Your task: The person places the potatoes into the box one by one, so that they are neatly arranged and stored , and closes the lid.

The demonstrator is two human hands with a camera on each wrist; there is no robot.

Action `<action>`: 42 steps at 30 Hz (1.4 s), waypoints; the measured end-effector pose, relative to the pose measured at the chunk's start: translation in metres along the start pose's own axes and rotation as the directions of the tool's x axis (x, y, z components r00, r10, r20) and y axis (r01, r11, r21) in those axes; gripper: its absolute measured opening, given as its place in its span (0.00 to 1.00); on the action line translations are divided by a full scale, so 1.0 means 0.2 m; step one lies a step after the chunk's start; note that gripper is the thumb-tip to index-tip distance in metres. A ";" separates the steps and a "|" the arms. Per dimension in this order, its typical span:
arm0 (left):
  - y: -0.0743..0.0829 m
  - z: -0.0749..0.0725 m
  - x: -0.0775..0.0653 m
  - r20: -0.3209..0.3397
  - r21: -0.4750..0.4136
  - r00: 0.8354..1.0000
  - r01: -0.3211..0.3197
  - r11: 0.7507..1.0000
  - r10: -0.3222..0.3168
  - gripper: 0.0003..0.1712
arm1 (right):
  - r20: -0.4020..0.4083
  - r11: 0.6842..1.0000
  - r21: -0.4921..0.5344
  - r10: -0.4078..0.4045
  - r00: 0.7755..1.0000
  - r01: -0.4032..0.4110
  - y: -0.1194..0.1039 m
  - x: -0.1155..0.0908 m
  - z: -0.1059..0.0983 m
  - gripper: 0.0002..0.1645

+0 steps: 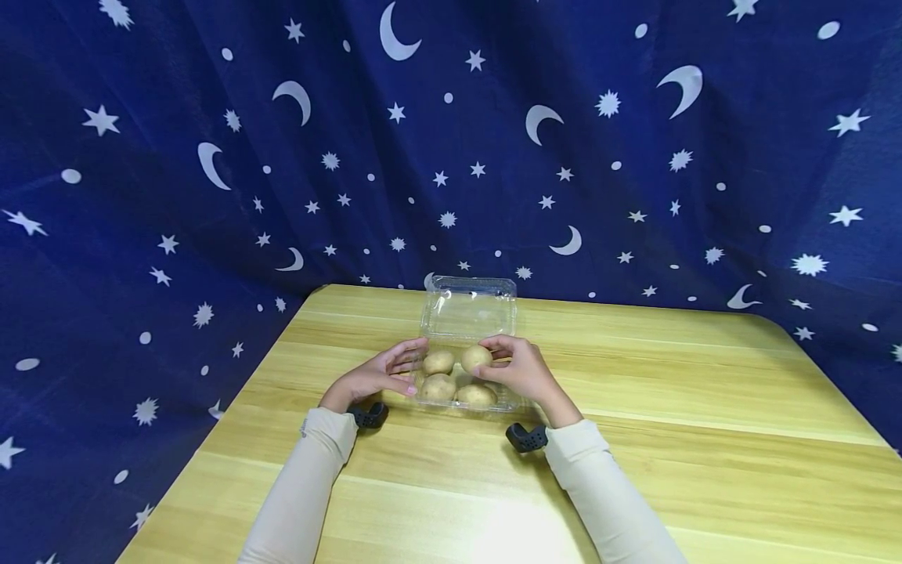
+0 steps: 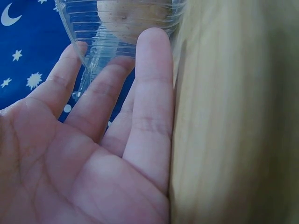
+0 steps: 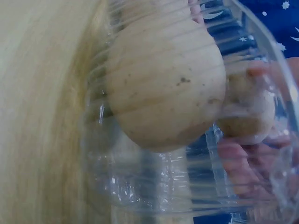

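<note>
A clear plastic clamshell box stands on the table with its lid tipped back. Three potatoes lie in its base: one at the back left, one at the front left, one at the front right. At the back right my right hand pinches another potato between thumb and fingers; the right wrist view shows this potato through the ribbed wall. My left hand touches the box's left side with fairly straight fingers, a potato showing behind the plastic.
The wooden table extends to both sides and in front of the box. A dark blue curtain with moons and stars hangs behind and along the left. Black wrist devices sit under both wrists, near the tabletop.
</note>
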State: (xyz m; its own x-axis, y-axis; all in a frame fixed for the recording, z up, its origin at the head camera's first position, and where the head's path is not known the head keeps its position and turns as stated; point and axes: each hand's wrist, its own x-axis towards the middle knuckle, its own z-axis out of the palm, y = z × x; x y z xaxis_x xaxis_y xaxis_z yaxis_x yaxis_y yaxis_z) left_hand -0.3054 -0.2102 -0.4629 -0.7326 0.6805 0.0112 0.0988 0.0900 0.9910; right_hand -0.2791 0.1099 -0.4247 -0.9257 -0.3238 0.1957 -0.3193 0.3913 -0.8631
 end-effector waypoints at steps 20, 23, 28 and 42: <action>0.00 0.00 0.00 -0.003 -0.014 1.000 0.009 1.000 -0.009 0.63 | -0.024 0.991 -0.135 -0.025 0.999 0.021 0.02 0.01 0.06 0.27; 0.00 0.00 0.00 -0.003 -0.009 1.000 0.009 1.000 -0.009 0.62 | -0.028 0.986 -0.165 -0.037 0.999 0.032 0.02 0.01 0.07 0.27; -0.01 0.00 0.00 -0.003 -0.004 1.000 0.003 1.000 -0.003 0.61 | -0.028 0.975 -0.217 -0.049 0.998 0.041 0.02 0.01 0.08 0.26; -0.01 -0.01 0.01 0.000 0.006 1.000 -0.003 1.000 0.003 0.61 | -0.023 0.967 -0.255 -0.017 1.000 0.011 0.02 0.01 0.08 0.26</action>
State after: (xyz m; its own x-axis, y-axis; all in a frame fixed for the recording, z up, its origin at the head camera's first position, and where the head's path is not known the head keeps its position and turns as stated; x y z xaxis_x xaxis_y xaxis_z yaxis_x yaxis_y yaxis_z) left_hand -0.3079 -0.2108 -0.4644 -0.7320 0.6811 0.0145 0.1052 0.0920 0.9902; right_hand -0.2786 0.0961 -0.4350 -0.9244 -0.3105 0.2215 -0.3706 0.5941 -0.7139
